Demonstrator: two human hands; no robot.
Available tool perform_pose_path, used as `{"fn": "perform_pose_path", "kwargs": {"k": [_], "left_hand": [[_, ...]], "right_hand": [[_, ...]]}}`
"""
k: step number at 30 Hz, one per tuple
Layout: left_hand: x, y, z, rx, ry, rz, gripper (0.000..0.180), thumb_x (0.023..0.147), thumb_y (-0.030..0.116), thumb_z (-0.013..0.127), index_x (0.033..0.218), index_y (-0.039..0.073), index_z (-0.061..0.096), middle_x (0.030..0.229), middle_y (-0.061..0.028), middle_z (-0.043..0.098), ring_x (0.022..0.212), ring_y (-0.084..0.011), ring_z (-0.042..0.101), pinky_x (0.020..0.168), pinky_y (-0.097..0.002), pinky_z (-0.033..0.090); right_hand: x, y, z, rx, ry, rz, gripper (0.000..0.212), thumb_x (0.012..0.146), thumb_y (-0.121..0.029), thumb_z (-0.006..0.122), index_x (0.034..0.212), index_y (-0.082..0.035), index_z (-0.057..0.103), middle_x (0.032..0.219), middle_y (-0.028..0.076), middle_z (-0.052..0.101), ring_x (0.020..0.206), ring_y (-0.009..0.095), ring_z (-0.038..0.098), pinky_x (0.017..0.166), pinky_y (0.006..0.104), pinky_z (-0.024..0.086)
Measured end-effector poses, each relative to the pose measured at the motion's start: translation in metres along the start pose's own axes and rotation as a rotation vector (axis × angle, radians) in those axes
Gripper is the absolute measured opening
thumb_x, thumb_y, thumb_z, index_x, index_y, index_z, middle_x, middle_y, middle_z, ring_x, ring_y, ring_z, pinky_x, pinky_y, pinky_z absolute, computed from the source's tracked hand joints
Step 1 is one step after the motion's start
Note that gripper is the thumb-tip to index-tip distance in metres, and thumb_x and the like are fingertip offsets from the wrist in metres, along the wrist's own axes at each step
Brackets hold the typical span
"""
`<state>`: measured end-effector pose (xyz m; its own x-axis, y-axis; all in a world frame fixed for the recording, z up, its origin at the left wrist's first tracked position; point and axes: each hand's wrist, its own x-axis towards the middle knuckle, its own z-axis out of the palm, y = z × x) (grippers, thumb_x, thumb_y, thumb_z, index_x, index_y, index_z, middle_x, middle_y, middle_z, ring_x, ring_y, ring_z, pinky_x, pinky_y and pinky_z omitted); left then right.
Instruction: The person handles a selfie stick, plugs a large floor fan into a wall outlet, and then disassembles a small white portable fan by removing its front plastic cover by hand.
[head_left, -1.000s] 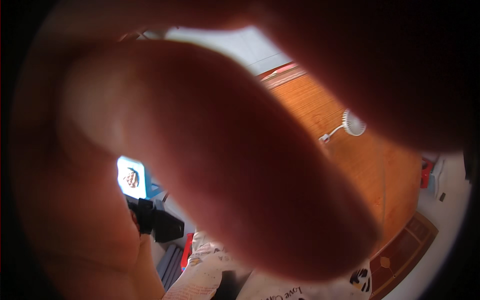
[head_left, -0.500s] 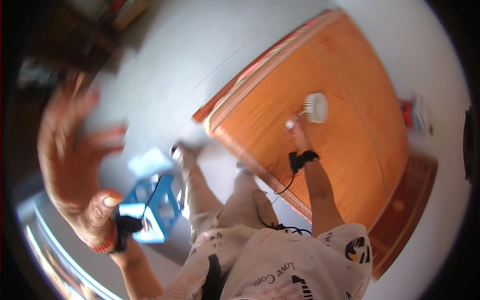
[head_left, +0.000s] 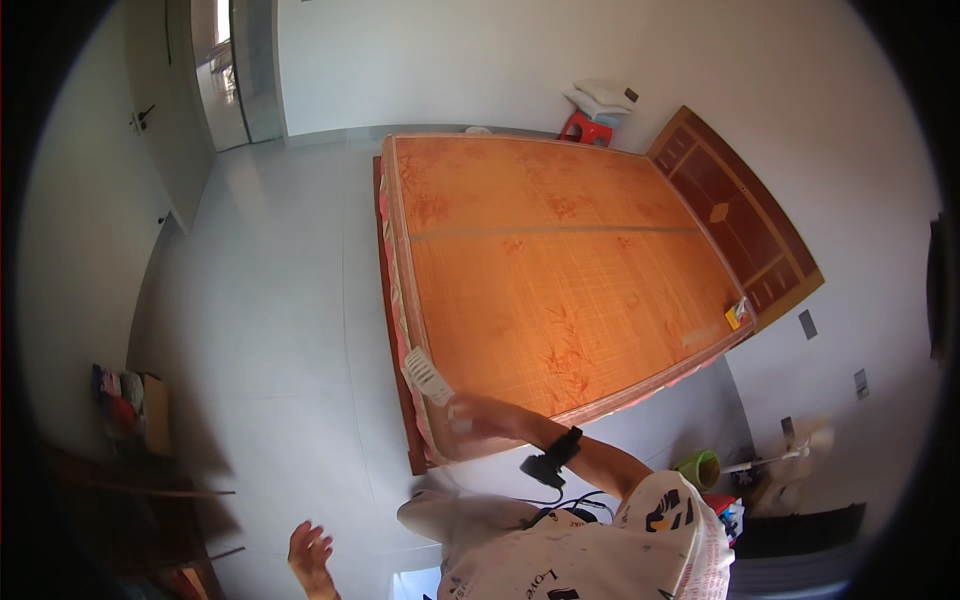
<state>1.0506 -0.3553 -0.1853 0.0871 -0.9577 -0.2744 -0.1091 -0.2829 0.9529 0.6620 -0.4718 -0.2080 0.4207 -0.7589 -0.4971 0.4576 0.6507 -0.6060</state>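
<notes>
Fan (head_left: 428,376) slants lengthwise from upper left down toward right hand (head_left: 482,416).

My right forearm (head_left: 612,465) stretches from the lower right up and across toward the left, leading through the right wrist (head_left: 548,436) to my right hand (head_left: 480,417), which is too blurred to show how its fingers are set. Well apart, my left hand (head_left: 308,556) is held low on my left, its fingers (head_left: 321,541) loosely bent and slightly parted.
</notes>
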Motion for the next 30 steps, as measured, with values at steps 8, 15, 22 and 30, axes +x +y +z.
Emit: {"fn": "perform_pose_path", "kwargs": {"k": [8,15,22,30], "left_hand": [[0.090,0.091,0.087,-0.082,-0.291,-0.093,0.041,0.083,0.010,0.055,0.121,-0.001,0.044,0.102,-0.0124,0.058,0.082,-0.0168,0.059,0.068,-0.0247,0.046],[0.188,0.152,0.083,-0.217,-0.220,-0.086,0.041,0.089,0.027,0.046,0.118,-0.002,0.043,0.103,-0.0153,0.055,0.079,-0.0210,0.060,0.070,-0.0288,0.050],[0.331,0.135,0.005,-0.448,-0.160,-0.217,0.024,0.087,0.018,0.051,0.102,-0.001,0.050,0.082,-0.0118,0.060,0.073,-0.0191,0.061,0.065,-0.0288,0.052],[0.489,0.181,-0.037,-0.074,-0.385,-0.261,0.016,0.088,0.018,0.051,0.092,0.003,0.047,0.081,-0.0151,0.061,0.065,-0.0218,0.063,0.058,-0.0294,0.054]], "right_hand": [[-0.013,-0.038,0.072,-0.262,-0.202,0.116,0.036,0.083,-0.018,0.060,0.113,-0.009,0.042,0.090,0.006,0.053,0.073,0.012,0.054,0.064,0.0263,0.047],[0.059,-0.090,0.150,-0.729,-0.562,-0.050,0.040,0.077,-0.025,0.062,0.108,-0.011,0.042,0.071,0.006,0.056,0.055,0.017,0.052,0.050,0.0273,0.042],[0.197,-0.100,0.204,-1.415,-0.465,-0.338,0.039,0.071,-0.018,0.064,0.105,-0.017,0.044,0.081,0.014,0.054,0.071,0.033,0.056,0.061,0.0417,0.043],[0.339,-0.140,0.203,-1.643,-0.126,-0.683,0.039,0.070,-0.015,0.066,0.104,-0.016,0.047,0.086,0.015,0.051,0.071,0.031,0.057,0.057,0.0411,0.045]]}}
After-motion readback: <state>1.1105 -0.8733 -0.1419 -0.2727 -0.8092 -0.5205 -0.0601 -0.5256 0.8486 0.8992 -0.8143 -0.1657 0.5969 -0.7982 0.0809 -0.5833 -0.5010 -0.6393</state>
